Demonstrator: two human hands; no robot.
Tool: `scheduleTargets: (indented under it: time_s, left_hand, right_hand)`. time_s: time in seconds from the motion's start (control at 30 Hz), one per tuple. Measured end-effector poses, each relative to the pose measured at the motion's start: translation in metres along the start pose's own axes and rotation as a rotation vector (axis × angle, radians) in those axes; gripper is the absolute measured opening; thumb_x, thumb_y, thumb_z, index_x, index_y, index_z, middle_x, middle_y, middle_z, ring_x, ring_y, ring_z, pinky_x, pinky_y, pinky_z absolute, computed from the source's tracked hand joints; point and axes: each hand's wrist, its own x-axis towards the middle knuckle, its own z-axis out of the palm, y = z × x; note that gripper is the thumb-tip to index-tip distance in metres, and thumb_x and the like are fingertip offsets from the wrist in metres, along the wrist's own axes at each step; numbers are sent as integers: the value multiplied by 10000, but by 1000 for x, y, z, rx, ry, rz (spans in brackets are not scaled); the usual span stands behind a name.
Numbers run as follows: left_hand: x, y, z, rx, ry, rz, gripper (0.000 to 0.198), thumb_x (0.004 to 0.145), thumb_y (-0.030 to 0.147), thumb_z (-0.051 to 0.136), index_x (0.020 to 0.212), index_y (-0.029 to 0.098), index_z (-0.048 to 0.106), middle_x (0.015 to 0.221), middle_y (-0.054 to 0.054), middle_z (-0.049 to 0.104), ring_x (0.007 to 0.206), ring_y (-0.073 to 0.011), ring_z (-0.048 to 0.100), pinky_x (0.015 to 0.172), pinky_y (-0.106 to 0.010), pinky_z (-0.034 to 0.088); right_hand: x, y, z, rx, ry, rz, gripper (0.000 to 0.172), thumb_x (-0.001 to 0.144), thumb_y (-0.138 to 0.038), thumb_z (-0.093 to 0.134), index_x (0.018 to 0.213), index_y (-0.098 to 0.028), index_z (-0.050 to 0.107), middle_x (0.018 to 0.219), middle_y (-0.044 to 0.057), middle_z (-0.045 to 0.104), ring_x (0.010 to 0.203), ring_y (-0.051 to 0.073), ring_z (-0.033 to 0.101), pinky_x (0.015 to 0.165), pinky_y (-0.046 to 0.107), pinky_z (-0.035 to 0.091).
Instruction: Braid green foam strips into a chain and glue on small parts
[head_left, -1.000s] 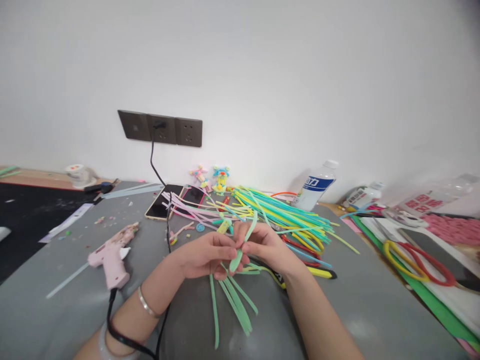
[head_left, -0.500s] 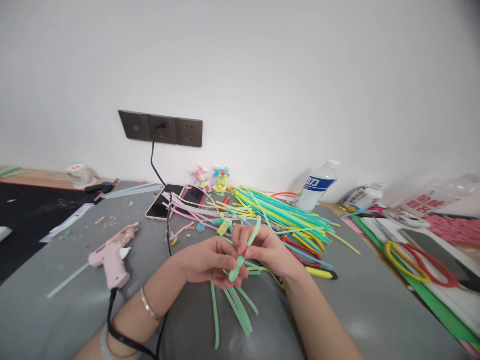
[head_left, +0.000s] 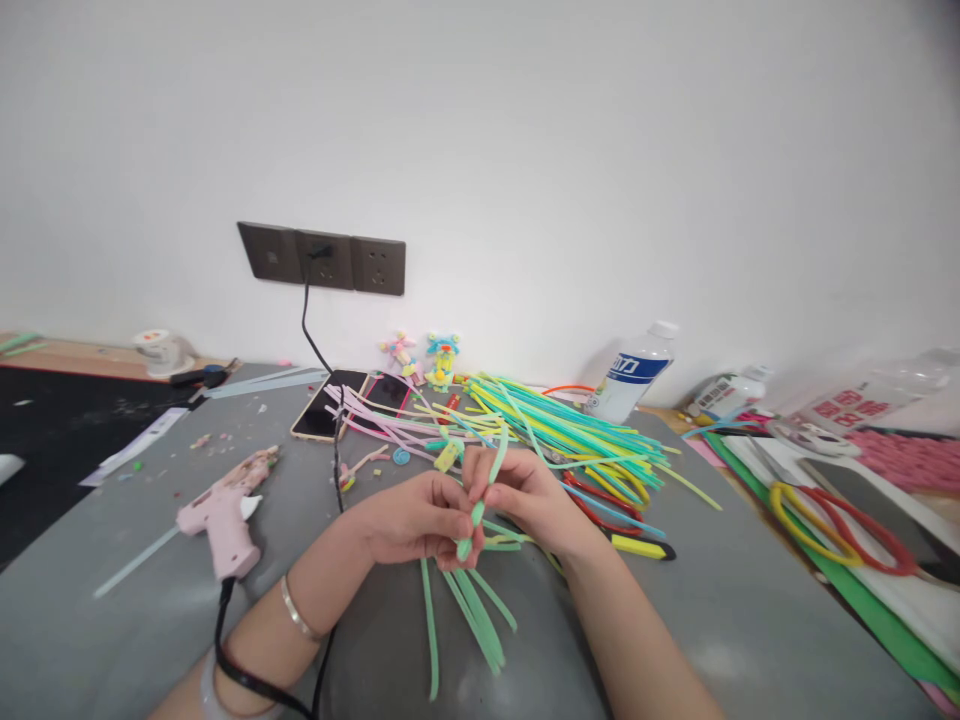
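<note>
A light green pipe cleaner (head_left: 498, 458) is pinched between both hands above the middle of the table, its free end sticking up and its lower part bent into a small coil. My left hand (head_left: 426, 520) is closed on the coiled part. Fingers of my right hand (head_left: 519, 492) grip the same stem a little higher, beside the left fingertips. Below the hands, several loose green pipe cleaners (head_left: 480, 625) lie on the grey table. Just behind the hands sits a small yellow-green piece (head_left: 448, 456). The fingers partly hide the coil.
A pink glue gun (head_left: 225, 515) lies left, its black cord running near my left forearm. A large bundle of coloured pipe cleaners (head_left: 577, 425) and a leaning bottle (head_left: 634, 370) are behind. At right are scissors (head_left: 840, 525); a yellow cutter (head_left: 641, 546) lies near my right wrist.
The upright end of the pipe cleaner has tipped left and sits slightly lower. My right fingers have shifted a little left, and the coil has turned slightly. Everything else stays put.
</note>
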Motion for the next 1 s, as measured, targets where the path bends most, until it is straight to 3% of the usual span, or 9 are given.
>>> scheduleTargets:
  time_s: [0.23,0.6,1.0]
  left_hand:
    - [2,0,-2,-8,105,37,458,526,520,868,627,113,683,520,-10,578,419,-76,467,389,-210,258]
    - [1,1,-4,-14,82,8,383,623,435,852,681,115,648,555,-3,560,431,-54,400,404,-202,209]
    - [1,2,-11,53,214,51,301,679,346,831,686,120,634,626,13,544,516,-49,421,489,-185,296]
  right_hand:
    - [0,-6,0,-25,12,32,280,781,-448,740,741,-179,673,709,4,559,647,146,518,611,277,437]
    - [1,-7,0,-4,50,73,227,811,-387,726,786,-172,661,715,-13,571,648,128,536,632,259,454]
    - [3,-7,2,-57,146,148,254,815,-400,713,767,-175,604,713,-13,577,635,119,524,607,240,443]
